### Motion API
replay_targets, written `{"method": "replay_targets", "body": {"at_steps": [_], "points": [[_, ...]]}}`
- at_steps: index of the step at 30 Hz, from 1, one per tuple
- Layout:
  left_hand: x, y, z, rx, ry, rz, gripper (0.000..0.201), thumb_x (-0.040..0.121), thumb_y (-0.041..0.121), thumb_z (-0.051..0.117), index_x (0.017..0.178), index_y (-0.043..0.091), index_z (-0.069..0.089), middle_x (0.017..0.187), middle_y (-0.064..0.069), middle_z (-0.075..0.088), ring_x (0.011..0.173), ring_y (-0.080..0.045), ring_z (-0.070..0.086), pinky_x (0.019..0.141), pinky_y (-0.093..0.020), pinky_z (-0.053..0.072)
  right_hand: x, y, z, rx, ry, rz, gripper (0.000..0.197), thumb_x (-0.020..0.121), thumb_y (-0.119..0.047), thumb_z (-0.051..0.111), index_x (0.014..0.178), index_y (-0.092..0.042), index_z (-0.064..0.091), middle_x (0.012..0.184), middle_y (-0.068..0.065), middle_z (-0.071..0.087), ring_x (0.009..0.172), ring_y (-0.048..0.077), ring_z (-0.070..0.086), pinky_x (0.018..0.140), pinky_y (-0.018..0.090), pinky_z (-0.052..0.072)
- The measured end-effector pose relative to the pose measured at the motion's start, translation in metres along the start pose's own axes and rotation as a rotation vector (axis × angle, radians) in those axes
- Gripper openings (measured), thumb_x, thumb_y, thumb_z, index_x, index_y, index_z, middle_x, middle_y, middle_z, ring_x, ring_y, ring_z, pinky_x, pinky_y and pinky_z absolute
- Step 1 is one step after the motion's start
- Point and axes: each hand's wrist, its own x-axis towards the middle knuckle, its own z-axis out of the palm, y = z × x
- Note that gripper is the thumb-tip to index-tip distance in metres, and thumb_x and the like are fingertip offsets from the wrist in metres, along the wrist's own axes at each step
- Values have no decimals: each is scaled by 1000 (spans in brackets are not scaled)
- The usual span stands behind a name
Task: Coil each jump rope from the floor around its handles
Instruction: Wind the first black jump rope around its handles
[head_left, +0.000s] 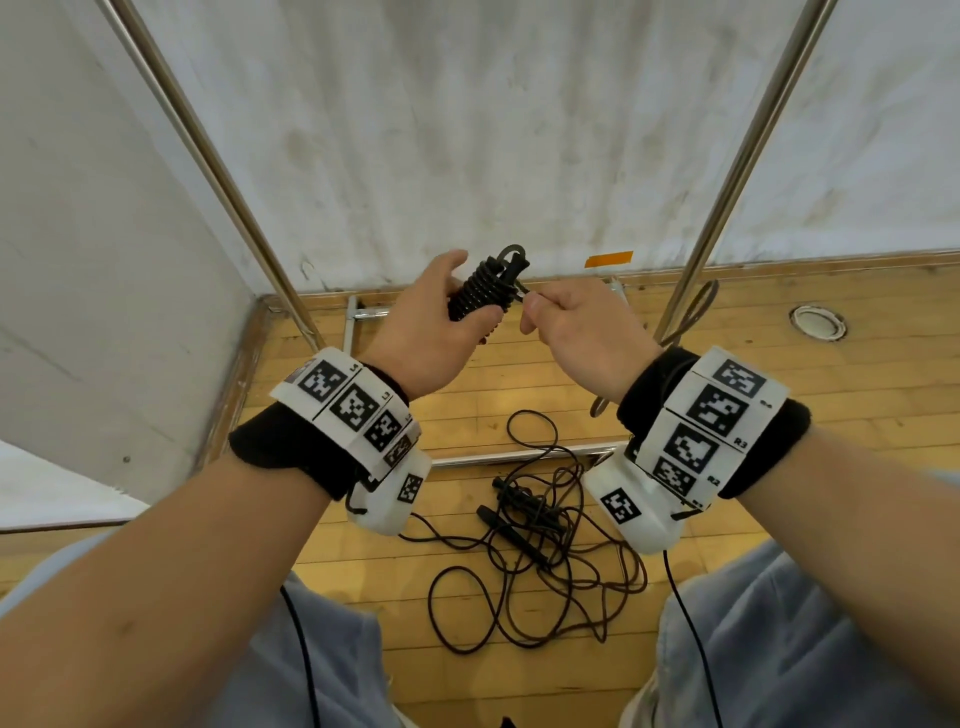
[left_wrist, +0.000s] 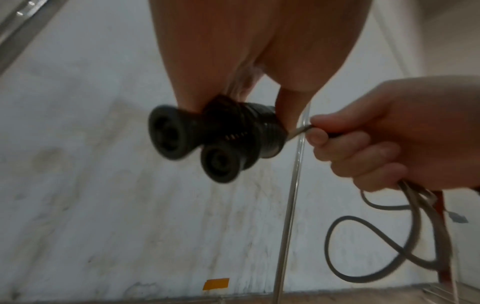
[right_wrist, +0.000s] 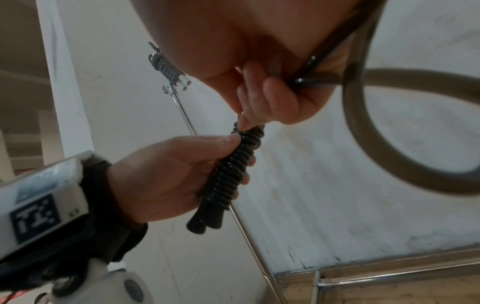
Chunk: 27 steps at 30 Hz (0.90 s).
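Left hand (head_left: 423, 332) grips the black jump rope bundle (head_left: 480, 291), fingers curled round the two handles held side by side with cord wound tightly over them; the flared handle ends (left_wrist: 192, 144) show in the left wrist view. Bundle is held in the air in front of the white wall (head_left: 467, 130), above the floor. Right hand (head_left: 576, 327) pinches the free cord end (left_wrist: 298, 131) just beside the bundle's top, fingers curled; the spare cord loop (left_wrist: 389, 253) hangs below that fist. On the wooden floor (head_left: 779, 467) below, between the forearms, lies a second black jump rope (head_left: 524, 535), loose and tangled, handles in the middle of the heap. Another coiled rope with white handles (right_wrist: 170, 71) hangs on the metal rack pole (right_wrist: 187, 119).
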Motion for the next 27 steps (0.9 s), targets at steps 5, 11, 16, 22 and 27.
{"method": "replay_targets", "body": {"at_steps": [5, 11, 16, 22, 27], "points": [[-4, -2, 1, -5, -69, -67, 22, 94, 35, 55, 111, 21, 54, 80, 8, 65, 65, -5, 60, 56, -22, 50, -3, 3, 1, -61, -35, 1, 36, 99, -26, 39, 66, -20, 53, 56, -7, 44, 48, 8, 38, 47, 21, 31], [0, -7, -2, 99, -28, -23, 25, 94, 42, 52, 111, 25, 48, 87, 3, 65, 69, -19, 66, 57, -34, 51, -1, 3, 0, -307, -74, -32, 35, 100, -27, 38, 72, -15, 55, 62, -5, 47, 59, 11, 45, 55, 28, 33], [13, -22, -7, 289, 164, -71, 37, 88, 52, 55, 111, 23, 53, 79, 15, 54, 69, 0, 52, 54, -25, 39, 0, 1, 6, -582, -102, -57, 20, 100, -26, 38, 84, -16, 46, 69, -5, 44, 61, 10, 43, 51, 23, 28], [15, -33, -11, 490, 109, -65, 36, 90, 53, 51, 116, 29, 52, 75, 16, 49, 66, -8, 52, 52, -22, 36, 0, -2, -10, -757, -163, -217, 27, 99, -35, 35, 81, -21, 48, 65, -7, 46, 58, 5, 41, 48, 23, 23], [9, -26, -2, 584, -126, -30, 29, 93, 48, 49, 117, 31, 51, 78, 16, 50, 65, -3, 48, 51, -24, 32, 1, 1, -15, -693, -196, -280, 19, 99, -29, 39, 83, -24, 48, 65, -11, 44, 58, 4, 41, 50, 21, 24]]}}
